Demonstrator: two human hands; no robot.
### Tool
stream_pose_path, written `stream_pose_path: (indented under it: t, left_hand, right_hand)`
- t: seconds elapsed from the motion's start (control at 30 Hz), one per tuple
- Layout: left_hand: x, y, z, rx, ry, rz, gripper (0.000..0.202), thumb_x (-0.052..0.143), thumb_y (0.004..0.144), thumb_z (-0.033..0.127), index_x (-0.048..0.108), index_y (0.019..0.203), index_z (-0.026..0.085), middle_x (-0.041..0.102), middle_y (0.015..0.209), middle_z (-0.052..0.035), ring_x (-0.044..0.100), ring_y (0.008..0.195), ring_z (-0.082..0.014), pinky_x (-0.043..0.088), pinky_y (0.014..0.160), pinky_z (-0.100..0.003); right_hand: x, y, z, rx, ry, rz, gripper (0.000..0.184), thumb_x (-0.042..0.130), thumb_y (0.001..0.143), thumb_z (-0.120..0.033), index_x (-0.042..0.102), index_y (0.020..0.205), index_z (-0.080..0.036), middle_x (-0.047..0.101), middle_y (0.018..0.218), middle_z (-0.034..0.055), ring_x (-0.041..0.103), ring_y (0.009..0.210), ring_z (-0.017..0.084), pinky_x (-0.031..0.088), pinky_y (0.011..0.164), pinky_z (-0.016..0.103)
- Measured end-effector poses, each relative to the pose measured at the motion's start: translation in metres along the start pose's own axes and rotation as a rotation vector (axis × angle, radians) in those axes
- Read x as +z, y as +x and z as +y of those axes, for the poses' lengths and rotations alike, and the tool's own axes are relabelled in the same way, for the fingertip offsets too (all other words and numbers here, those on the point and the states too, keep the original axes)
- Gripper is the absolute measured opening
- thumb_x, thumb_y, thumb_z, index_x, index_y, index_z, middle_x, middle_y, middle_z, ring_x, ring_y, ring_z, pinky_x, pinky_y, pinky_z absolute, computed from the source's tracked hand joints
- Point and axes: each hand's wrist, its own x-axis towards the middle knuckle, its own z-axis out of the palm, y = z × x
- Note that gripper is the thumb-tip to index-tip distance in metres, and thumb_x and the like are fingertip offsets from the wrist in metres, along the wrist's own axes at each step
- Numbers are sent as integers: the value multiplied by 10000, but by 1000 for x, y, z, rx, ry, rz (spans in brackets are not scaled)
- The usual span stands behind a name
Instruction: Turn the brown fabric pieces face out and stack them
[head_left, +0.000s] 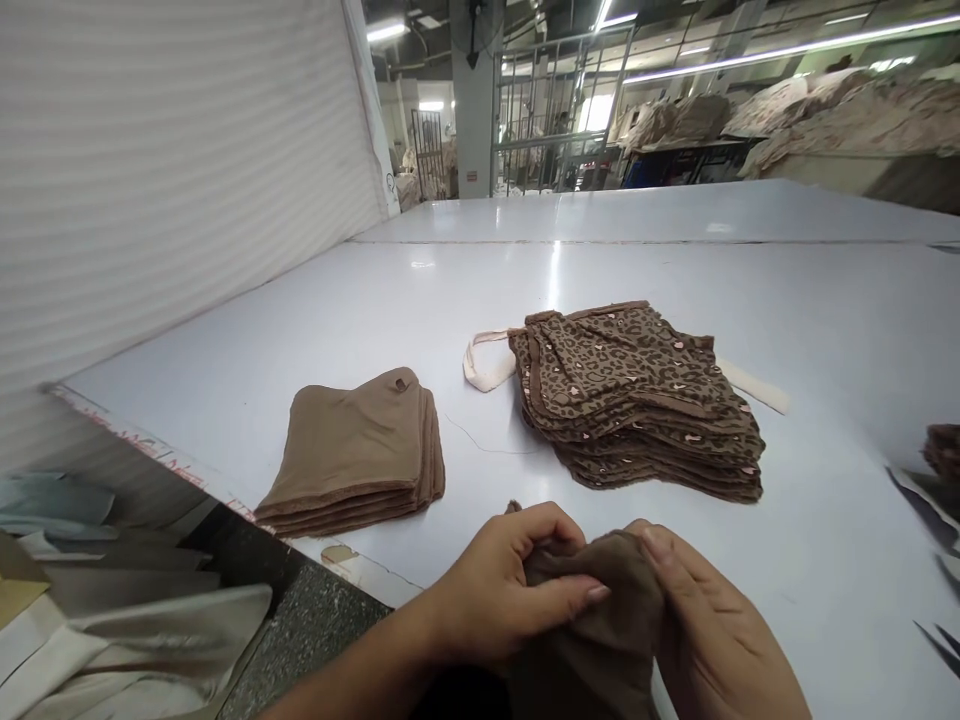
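A piece of dark brown fabric [600,640] is held up between both hands at the table's near edge. My left hand [517,585] grips it with the thumb on top and fingers curled under the cloth. At its upper right edge, my right hand [712,620] pinches the fabric between thumb and fingers. Left of the hands lies a neat stack of plain brown fabric pieces [352,440]. Beyond them sits a taller stack of leopard-print fabric pieces [637,390], with a pale cloth strip [487,365] showing at its sides.
The white table [337,290] stretches far back, with a loose thread near the stacks. Dark pointed blades [937,640] show at the right edge. Folded cloth [150,640] lies low at left beside a white ribbed sheet [172,150]. Fabric heaps [862,115] stand behind.
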Motion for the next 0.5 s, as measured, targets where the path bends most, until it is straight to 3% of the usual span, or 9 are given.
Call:
stream_pose_path:
  t: [0.07, 0.17, 0.23, 0.33, 0.43, 0.5]
  left_hand:
    - [3, 1, -5, -21, -52, 77, 206, 661, 706, 245, 481, 728, 148, 434, 633, 39, 363, 580, -80, 288, 526, -189]
    - [5, -2, -6, 6, 45, 181, 179, 660, 698, 232, 504, 702, 145, 445, 620, 38, 375, 586, -84, 287, 525, -189]
    - [4, -4, -5, 2, 138, 179, 198, 674, 710, 284, 534, 711, 144, 456, 615, 36, 381, 584, -89, 287, 513, -191]
    - [1, -8, -4, -73, 177, 75, 293, 661, 739, 401, 544, 684, 138, 440, 584, 37, 369, 560, -91, 273, 483, -198]
    - [-3, -10, -4, -108, 160, 56, 285, 647, 757, 383, 561, 671, 125, 443, 598, 33, 377, 579, -91, 284, 503, -195]
    - [-6, -9, -5, -91, 71, 90, 232, 640, 769, 342, 612, 758, 112, 510, 665, 13, 428, 629, -100, 328, 557, -189]
  right_hand:
    - [-3, 2, 4, -128, -137, -7, 280, 534, 852, -477, 590, 744, -224, 535, 713, 3, 512, 682, 158, 471, 609, 215]
    - [0, 0, 0, -248, -331, -28, 265, 531, 839, -496, 601, 814, -242, 554, 740, -1, 522, 720, 165, 454, 633, 206]
    - [3, -2, -7, -224, -397, -21, 267, 557, 822, -488, 590, 733, -238, 526, 692, -13, 499, 665, 149, 428, 589, 196]
    - [2, 0, -16, -186, -374, 61, 364, 552, 824, -500, 521, 596, -218, 450, 605, -13, 448, 574, 142, 410, 509, 212]
    - [-10, 10, -13, -134, -299, 136, 378, 523, 825, -545, 573, 634, -223, 485, 592, 4, 481, 561, 161, 448, 489, 234]
    - [-20, 19, -5, -149, -251, 145, 398, 457, 849, -575, 661, 785, -240, 579, 684, 24, 562, 672, 181, 504, 611, 244]
